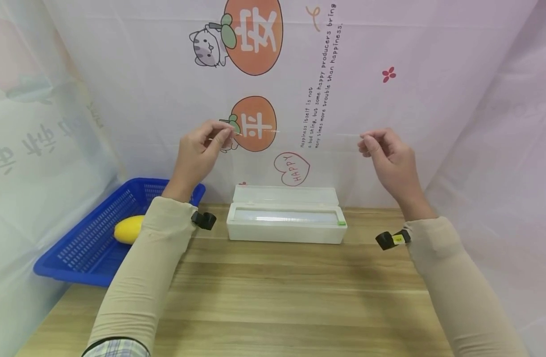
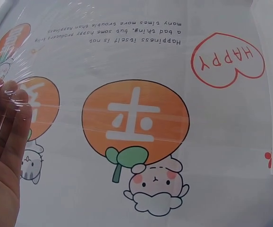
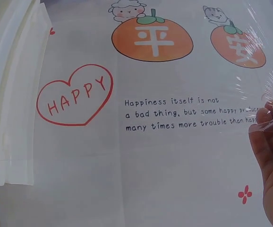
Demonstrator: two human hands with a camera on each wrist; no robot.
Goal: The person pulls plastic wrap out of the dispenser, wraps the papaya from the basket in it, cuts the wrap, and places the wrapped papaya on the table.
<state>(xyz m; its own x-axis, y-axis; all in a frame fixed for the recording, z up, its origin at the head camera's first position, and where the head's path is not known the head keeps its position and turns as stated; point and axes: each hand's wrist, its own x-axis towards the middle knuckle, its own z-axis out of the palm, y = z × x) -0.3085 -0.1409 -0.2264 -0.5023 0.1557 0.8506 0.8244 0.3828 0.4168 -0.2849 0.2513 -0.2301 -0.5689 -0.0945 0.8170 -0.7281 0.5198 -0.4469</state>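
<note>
Centrally, on my head feed, I see clear film (image 1: 273,131) spanning two raised hands: left hand (image 1: 201,148) pinching one end, right hand (image 1: 392,156) pinching the other. Lower in view, between them, a white box (image 1: 286,234) stands on the table (image 1: 273,302), lid (image 1: 286,195) up; leftward, a blue basket (image 1: 61,273) holds something yellow (image 1: 127,229).

The person's left sleeve (image 1: 136,272) is plain beige, close-fitting and ringed with fine creases toward the elbow. At its upper end a thin black band (image 1: 117,339) borders a pale plaid fabric (image 1: 117,349) with bluish lines. The right sleeve (image 1: 462,282) is the same beige, rumpled near the wrist. A small black device is strapped at the left wrist (image 1: 204,220); its black counterpart at the right wrist (image 1: 384,241) carries a yellow label (image 1: 399,239) with dark marks.
</note>
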